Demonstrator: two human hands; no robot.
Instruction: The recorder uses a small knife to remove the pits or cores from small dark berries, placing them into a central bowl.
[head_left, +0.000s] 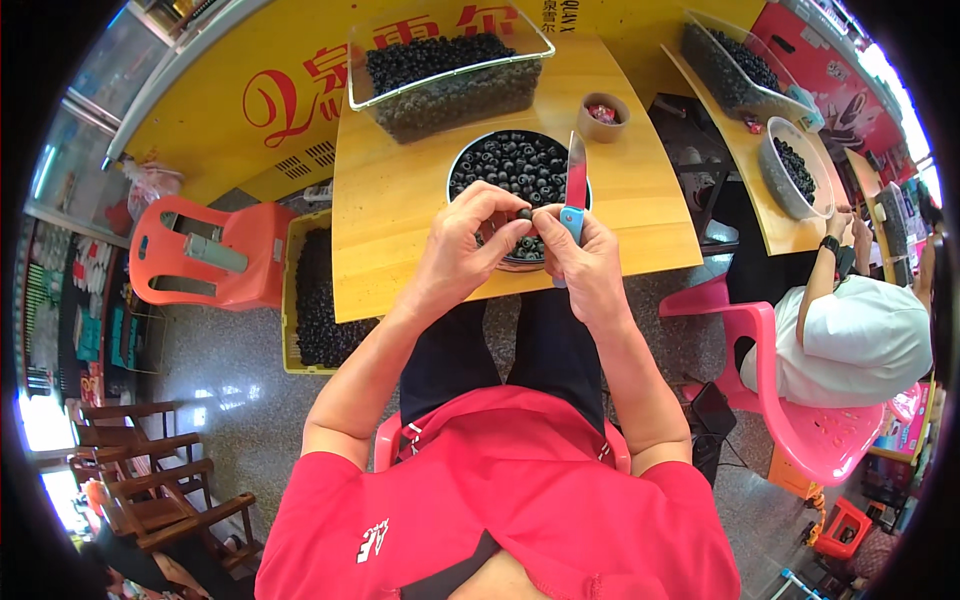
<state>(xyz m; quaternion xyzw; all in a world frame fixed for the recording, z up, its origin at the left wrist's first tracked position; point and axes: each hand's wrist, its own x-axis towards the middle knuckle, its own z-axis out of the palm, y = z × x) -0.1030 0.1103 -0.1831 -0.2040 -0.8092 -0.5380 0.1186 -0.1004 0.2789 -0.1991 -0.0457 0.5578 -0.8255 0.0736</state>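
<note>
My left hand (pixel 462 240) pinches a small dark round piece (pixel 524 213), fruit- or nut-like, between thumb and fingertips. Closed around a blue-handled knife (pixel 576 175), my right hand (pixel 587 258) keeps the blade pointing up and away from me. The right thumb is close to the same piece; whether it touches cannot be made out. Both hands are over the near side of a round bowl (pixel 452 178) full of similar dark pieces (pixel 512 165). My hands hide part of the bowl's near rim.
Behind the bowl stands a clear tub (pixel 450 78) heaped with dark pieces, beside a small brown cup (pixel 603 117) on the wooden table (pixel 390 230). A yellow crate (pixel 292 330) of dark pieces and an orange chair (pixel 207 250) are left. Rightward, a person (pixel 865 325) sits by another table.
</note>
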